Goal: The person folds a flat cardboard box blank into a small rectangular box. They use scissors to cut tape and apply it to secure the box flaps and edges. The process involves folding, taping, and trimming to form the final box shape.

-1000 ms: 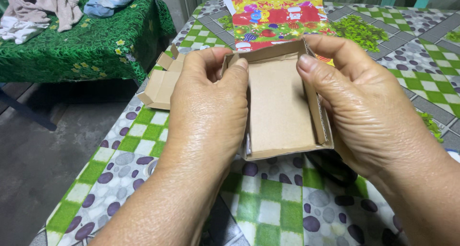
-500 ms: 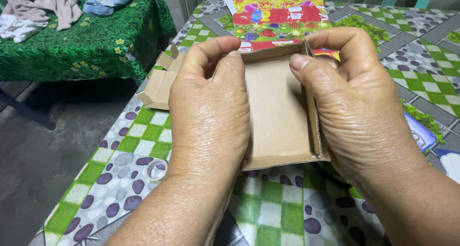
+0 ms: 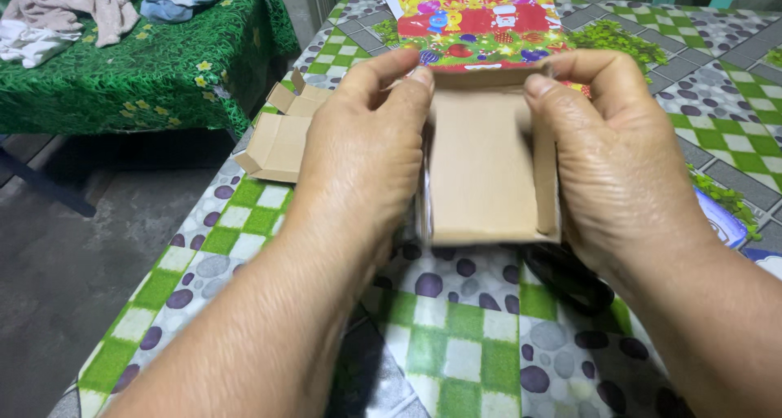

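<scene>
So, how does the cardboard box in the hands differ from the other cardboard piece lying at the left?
The open cardboard box is held above the table by the left hand and right hand; the cardboard piece lies on the tablecloth, untouched. The box has its walls folded up into a tray; the piece looks only partly folded, flaps loose. The box looks larger. Both are plain brown cardboard.
</scene>
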